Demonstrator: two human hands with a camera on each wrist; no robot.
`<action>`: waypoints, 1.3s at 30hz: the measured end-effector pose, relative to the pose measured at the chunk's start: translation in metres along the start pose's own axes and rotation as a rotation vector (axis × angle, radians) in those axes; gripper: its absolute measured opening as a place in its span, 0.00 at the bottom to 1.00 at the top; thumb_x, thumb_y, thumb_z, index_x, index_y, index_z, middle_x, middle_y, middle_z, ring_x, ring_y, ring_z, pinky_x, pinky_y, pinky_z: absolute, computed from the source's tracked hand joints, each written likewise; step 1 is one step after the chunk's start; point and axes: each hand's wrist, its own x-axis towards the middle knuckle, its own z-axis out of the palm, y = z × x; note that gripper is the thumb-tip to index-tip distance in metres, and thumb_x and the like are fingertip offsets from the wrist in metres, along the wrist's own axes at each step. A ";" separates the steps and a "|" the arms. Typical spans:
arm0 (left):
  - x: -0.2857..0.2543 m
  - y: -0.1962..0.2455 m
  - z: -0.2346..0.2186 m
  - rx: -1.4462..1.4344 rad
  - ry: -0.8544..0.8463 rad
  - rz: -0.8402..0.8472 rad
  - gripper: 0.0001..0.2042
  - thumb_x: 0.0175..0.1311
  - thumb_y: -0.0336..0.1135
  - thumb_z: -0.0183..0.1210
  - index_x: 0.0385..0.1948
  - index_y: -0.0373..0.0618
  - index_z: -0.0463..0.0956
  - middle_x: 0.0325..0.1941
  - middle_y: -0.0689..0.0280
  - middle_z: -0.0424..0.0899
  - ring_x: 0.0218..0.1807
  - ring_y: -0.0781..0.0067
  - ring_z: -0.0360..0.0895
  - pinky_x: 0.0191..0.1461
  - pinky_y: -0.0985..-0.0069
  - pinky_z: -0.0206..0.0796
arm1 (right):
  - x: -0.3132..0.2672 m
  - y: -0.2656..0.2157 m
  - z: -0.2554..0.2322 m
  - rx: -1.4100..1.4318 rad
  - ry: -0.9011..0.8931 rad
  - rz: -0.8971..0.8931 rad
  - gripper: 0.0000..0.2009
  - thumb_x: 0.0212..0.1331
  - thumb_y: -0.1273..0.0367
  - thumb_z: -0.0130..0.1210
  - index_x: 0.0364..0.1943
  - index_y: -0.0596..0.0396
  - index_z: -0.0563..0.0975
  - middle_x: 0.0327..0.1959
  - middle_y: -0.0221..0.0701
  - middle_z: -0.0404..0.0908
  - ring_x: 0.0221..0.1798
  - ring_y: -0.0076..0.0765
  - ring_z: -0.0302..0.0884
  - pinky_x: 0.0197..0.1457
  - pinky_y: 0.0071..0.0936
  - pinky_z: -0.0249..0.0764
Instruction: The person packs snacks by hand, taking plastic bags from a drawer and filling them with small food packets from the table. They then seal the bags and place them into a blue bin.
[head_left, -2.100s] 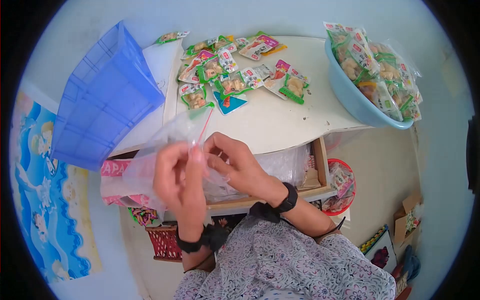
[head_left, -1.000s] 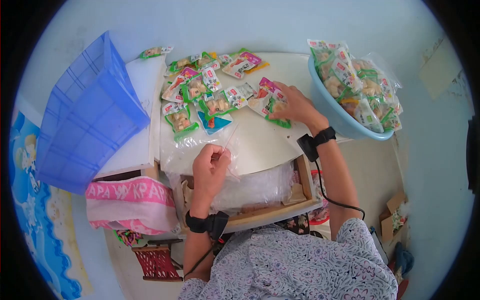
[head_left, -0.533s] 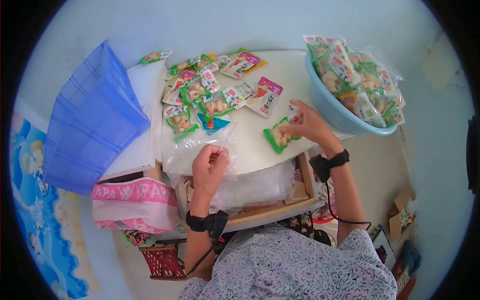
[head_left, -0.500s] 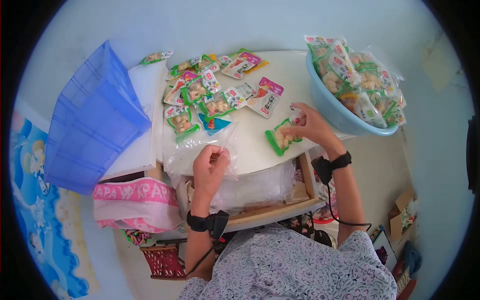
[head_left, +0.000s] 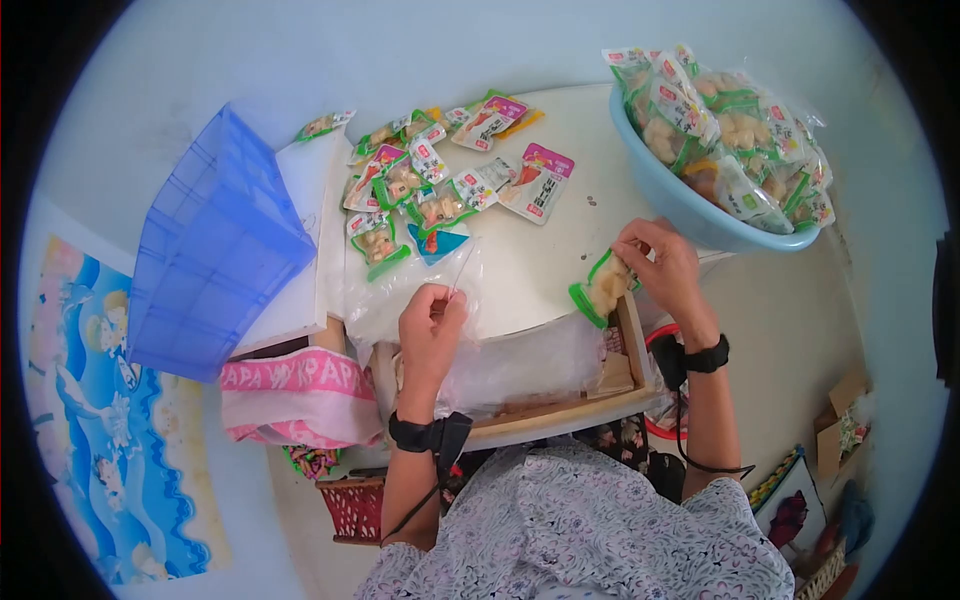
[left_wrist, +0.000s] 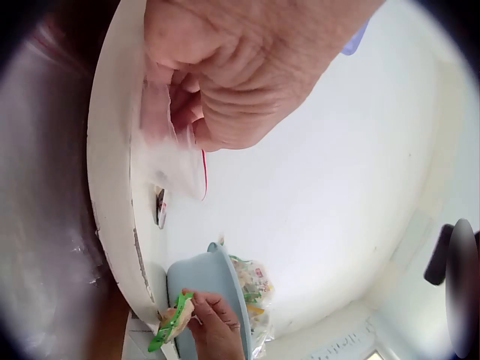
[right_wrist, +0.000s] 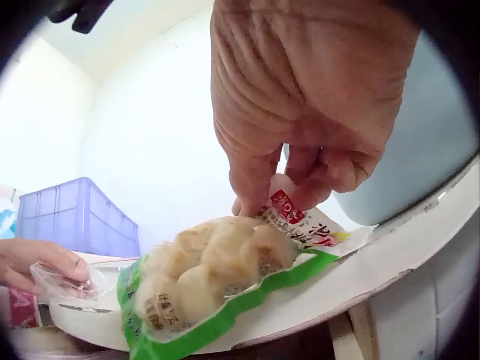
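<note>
The left hand (head_left: 431,330) pinches the edge of a clear plastic bag (head_left: 375,293) with a thin red line; the bag lies partly over the table's front edge. In the left wrist view, the left hand (left_wrist: 244,71) has thumb and fingers together on the bag (left_wrist: 176,169). The right hand (head_left: 668,270) pinches the printed end of a green-edged food packet (head_left: 606,287) above the table's right front edge. Close up in the right wrist view, the right hand (right_wrist: 307,97) holds the packet (right_wrist: 214,266), whose clear part shows pale round pieces.
Several packets (head_left: 437,208) lie on the table (head_left: 530,290). A blue basin (head_left: 680,200) heaped with packets stands at the right, a blue crate (head_left: 215,250) at the left. Below are an open drawer (head_left: 560,408) of clear plastic and a pink towel (head_left: 300,400).
Since the earlier frames, the right hand has taken a green-edged packet from beside the purple-topped one and moved it right and towards the front edge. The left hand still pinches the bag.
</note>
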 end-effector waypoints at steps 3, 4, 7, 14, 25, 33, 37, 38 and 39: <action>-0.001 0.007 0.003 0.035 0.009 0.009 0.08 0.70 0.33 0.62 0.36 0.37 0.78 0.29 0.70 0.81 0.31 0.83 0.74 0.37 0.80 0.69 | -0.006 -0.017 -0.009 0.227 -0.077 0.136 0.03 0.65 0.72 0.62 0.36 0.56 0.80 0.31 0.30 0.79 0.31 0.26 0.73 0.37 0.25 0.69; -0.002 0.009 0.005 0.037 0.011 0.013 0.08 0.70 0.33 0.62 0.36 0.37 0.78 0.30 0.70 0.81 0.31 0.83 0.74 0.37 0.80 0.69 | -0.008 -0.024 -0.012 0.290 -0.069 0.124 0.03 0.66 0.72 0.62 0.36 0.56 0.80 0.31 0.29 0.79 0.31 0.24 0.72 0.37 0.25 0.69; -0.007 0.019 0.011 0.010 -0.006 -0.014 0.08 0.70 0.33 0.62 0.36 0.37 0.78 0.31 0.69 0.82 0.31 0.83 0.74 0.37 0.80 0.70 | -0.014 -0.038 -0.009 0.488 -0.036 0.072 0.02 0.67 0.74 0.60 0.37 0.58 0.79 0.29 0.27 0.78 0.31 0.20 0.70 0.37 0.23 0.68; -0.017 0.033 0.023 0.010 -0.021 -0.015 0.07 0.74 0.32 0.60 0.39 0.37 0.77 0.37 0.67 0.83 0.38 0.80 0.82 0.43 0.80 0.76 | -0.024 -0.057 0.025 0.643 -0.085 0.019 0.02 0.66 0.76 0.60 0.38 0.59 0.78 0.25 0.25 0.74 0.28 0.17 0.67 0.32 0.22 0.66; -0.018 0.054 0.028 -0.288 -0.124 0.088 0.06 0.74 0.30 0.57 0.41 0.37 0.75 0.67 0.51 0.73 0.54 0.65 0.82 0.46 0.72 0.78 | -0.021 -0.055 0.053 1.060 -0.004 0.197 0.05 0.71 0.72 0.59 0.39 0.59 0.79 0.31 0.19 0.78 0.34 0.13 0.69 0.40 0.16 0.68; -0.021 0.060 0.023 0.434 -0.070 0.212 0.06 0.74 0.31 0.54 0.40 0.38 0.74 0.69 0.47 0.72 0.65 0.51 0.75 0.59 0.61 0.72 | -0.022 -0.045 0.087 0.658 0.065 0.160 0.04 0.69 0.73 0.60 0.40 0.59 0.79 0.25 0.24 0.78 0.30 0.16 0.70 0.35 0.19 0.68; -0.012 0.050 0.019 0.514 -0.050 0.412 0.06 0.73 0.32 0.55 0.37 0.39 0.74 0.72 0.49 0.72 0.76 0.49 0.65 0.71 0.63 0.63 | -0.020 -0.051 0.088 0.493 0.001 0.165 0.03 0.68 0.74 0.60 0.40 0.60 0.79 0.25 0.25 0.78 0.30 0.18 0.71 0.35 0.21 0.70; -0.012 0.048 0.021 0.455 -0.073 0.394 0.06 0.74 0.32 0.55 0.37 0.39 0.74 0.72 0.48 0.72 0.77 0.48 0.63 0.73 0.62 0.60 | -0.019 -0.052 0.087 0.440 -0.033 0.166 0.03 0.68 0.74 0.59 0.39 0.60 0.79 0.26 0.25 0.79 0.30 0.19 0.72 0.36 0.21 0.70; -0.012 0.047 0.025 0.395 -0.095 0.377 0.06 0.74 0.32 0.54 0.38 0.39 0.74 0.72 0.48 0.72 0.78 0.48 0.62 0.75 0.61 0.57 | -0.018 -0.051 0.088 0.551 -0.054 0.160 0.03 0.68 0.74 0.59 0.40 0.60 0.79 0.26 0.25 0.79 0.31 0.19 0.73 0.36 0.22 0.71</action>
